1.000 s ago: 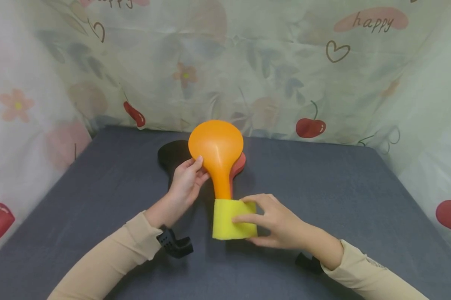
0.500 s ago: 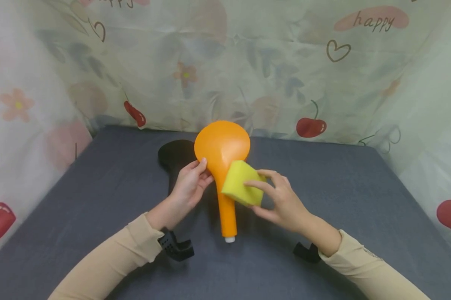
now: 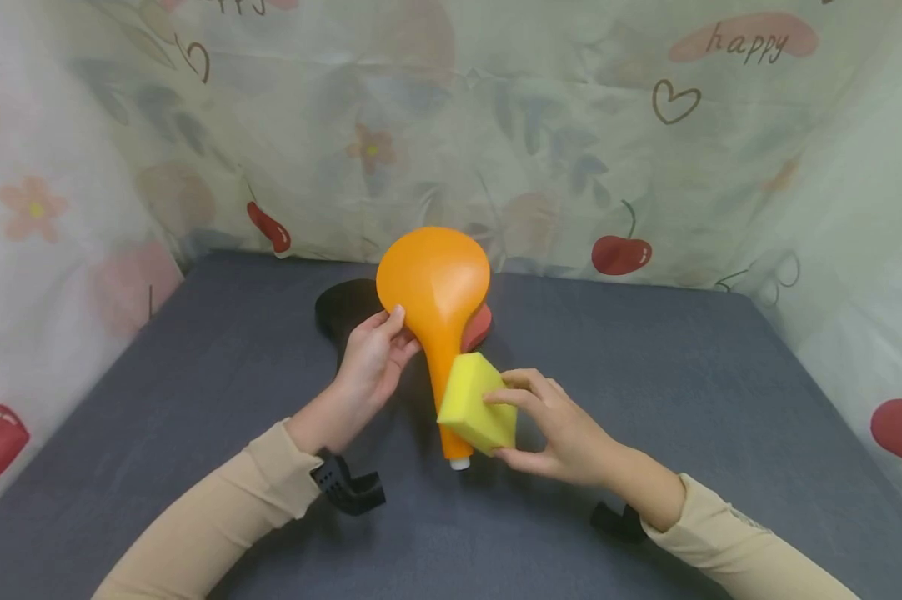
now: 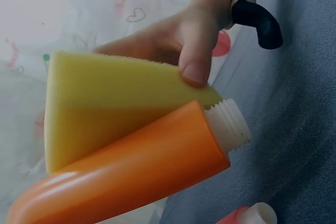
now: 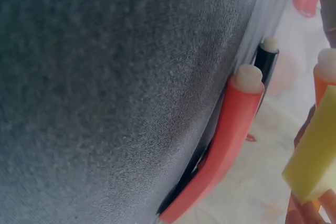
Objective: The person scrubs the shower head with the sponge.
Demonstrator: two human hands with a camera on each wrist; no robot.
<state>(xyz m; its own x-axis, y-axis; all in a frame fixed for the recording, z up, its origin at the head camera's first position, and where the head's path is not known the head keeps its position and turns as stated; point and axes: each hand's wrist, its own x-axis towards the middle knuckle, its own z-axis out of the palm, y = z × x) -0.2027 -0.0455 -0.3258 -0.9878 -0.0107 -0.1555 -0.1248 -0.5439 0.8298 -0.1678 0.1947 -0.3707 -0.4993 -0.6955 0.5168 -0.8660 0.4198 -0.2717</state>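
An orange shower head [image 3: 436,279] is held up off the table, its round head away from me and its white threaded end [image 4: 229,125] toward me. My left hand [image 3: 364,367] grips it at the lower left of the head, thumb on top. A yellow sponge [image 3: 475,404] lies against the handle near the threaded end. My right hand [image 3: 559,421] holds this sponge between thumb and fingers from the right. In the left wrist view the sponge's flat side touches the orange handle [image 4: 142,169].
A black shower head [image 3: 342,312] lies on the dark grey table [image 3: 646,375], behind my left hand. A red shower head [image 5: 226,140] lies beside it, mostly hidden by the orange one in the head view. A patterned curtain [image 3: 451,125] closes off the back and sides.
The sponge went up the handle from its threaded end, turned aslant, then came partway back down. The orange shower head swung right, then back left and slightly up. Both grips have stayed.
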